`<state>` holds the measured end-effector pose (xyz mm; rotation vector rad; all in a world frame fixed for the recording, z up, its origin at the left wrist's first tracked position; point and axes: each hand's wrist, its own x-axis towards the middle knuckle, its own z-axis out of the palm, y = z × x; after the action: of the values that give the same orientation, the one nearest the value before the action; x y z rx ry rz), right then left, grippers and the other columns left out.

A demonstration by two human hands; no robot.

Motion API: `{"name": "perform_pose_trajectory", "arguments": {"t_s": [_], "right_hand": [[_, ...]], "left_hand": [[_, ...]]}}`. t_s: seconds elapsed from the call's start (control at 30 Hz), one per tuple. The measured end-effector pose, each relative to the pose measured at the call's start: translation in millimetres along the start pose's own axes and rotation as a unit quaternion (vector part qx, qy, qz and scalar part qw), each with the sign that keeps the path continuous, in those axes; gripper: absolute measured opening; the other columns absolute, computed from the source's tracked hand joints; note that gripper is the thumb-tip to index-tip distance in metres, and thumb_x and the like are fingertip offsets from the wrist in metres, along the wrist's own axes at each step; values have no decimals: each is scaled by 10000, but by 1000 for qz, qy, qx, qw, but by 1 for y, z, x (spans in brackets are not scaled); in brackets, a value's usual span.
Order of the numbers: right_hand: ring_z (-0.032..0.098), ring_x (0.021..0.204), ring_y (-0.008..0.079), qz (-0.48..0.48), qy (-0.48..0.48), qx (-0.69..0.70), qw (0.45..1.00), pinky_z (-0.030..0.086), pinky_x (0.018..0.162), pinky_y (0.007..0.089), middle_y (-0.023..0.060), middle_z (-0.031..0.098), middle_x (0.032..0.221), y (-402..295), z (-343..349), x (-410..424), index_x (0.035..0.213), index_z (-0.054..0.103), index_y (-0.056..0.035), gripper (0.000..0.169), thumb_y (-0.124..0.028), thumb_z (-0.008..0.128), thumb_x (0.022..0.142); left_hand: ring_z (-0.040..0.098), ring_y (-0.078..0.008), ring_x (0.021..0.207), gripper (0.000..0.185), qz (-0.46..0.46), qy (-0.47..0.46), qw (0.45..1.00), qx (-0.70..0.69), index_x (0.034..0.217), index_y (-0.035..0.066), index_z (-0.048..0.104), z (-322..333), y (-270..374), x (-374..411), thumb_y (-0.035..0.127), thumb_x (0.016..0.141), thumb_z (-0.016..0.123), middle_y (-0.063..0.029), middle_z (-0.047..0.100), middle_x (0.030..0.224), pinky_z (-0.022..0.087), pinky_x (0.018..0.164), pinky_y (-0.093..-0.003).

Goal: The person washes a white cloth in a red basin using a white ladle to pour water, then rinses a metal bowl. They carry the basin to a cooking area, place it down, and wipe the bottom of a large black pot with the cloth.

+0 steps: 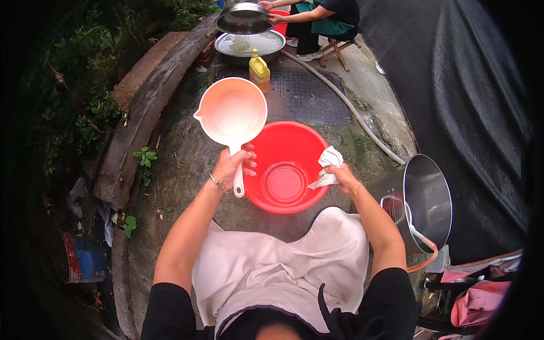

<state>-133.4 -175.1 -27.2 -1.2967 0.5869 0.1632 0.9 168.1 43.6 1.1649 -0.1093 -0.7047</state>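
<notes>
My left hand (230,166) grips the pale handle of a round plastic dipper (233,108) with a small pouring lip on its left rim. The dipper's open side faces me and its inside looks bare. Below and between my hands, a red plastic basin (285,182) rests on the ground; its ringed bottom shows. In my right hand (343,176) is a bunched white cloth (330,163), over the basin's right rim. A light apron (280,263) covers my lap.
To my right a large steel pot (428,204) lies tilted, a tube at its mouth. A hose (350,104) runs along the ground. Ahead are a yellow jug (259,72), a water-filled metal basin (250,42), and a seated person (323,19) holding a steel basin (243,19). A stone kerb (142,114) borders the left.
</notes>
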Motion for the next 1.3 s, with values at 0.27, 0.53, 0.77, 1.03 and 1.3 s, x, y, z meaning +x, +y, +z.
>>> {"name": "perform_pose_trajectory", "arguments": {"t_s": [0.27, 0.53, 0.77, 1.03, 1.3], "right_hand": [[558, 1158, 245, -147, 201, -284, 926, 588, 638, 378, 183, 485, 1284, -14, 11, -21, 1255, 509, -22, 480, 13, 525, 777], [451, 1269, 214, -143, -167, 135, 966, 356, 1071, 381, 107, 470, 1361, -30, 51, -39, 1396, 391, -63, 557, -441, 264, 1007], [349, 1324, 452, -358, -58, -366, 857, 380, 1056, 474, 344, 252, 1457, -20, 36, -42, 1301, 365, 92, 707, -341, 599, 794], [697, 659, 299, -195, -9, -274, 942, 547, 553, 379, 231, 677, 817, -114, 5, -96, 1079, 529, 83, 398, -156, 593, 768], [462, 436, 34, -270, 124, -74, 952, 347, 390, 183, 8, 577, 641, -168, -129, -229, 1118, 587, 0, 310, -231, 632, 916]], "left_hand": [[617, -196, 1025, 472, -22, -59, 998, -7, 1267, -19, 531, 104, -86, 24, 102, 816, 599, -124, 619, 1127, 536, 859, -354], [613, -138, 874, 411, 3, -69, 997, 25, 1168, 24, 565, 164, -105, 53, 293, 883, 690, -65, 606, 1055, 531, 709, -298], [568, -124, 988, 342, 57, 29, 998, -8, 1165, 46, 582, 177, -89, 70, 296, 941, 646, -23, 596, 1073, 483, 850, -296], [543, -206, 1033, 463, 179, -73, 952, 237, 1137, -14, 629, 190, -81, 100, 392, 1027, 435, -130, 552, 1154, 446, 910, -347], [484, -377, 1099, 718, 126, -62, 731, 668, 1181, 40, 649, 190, -126, 52, 580, 715, 737, -206, 476, 1159, 443, 931, -469]]}}
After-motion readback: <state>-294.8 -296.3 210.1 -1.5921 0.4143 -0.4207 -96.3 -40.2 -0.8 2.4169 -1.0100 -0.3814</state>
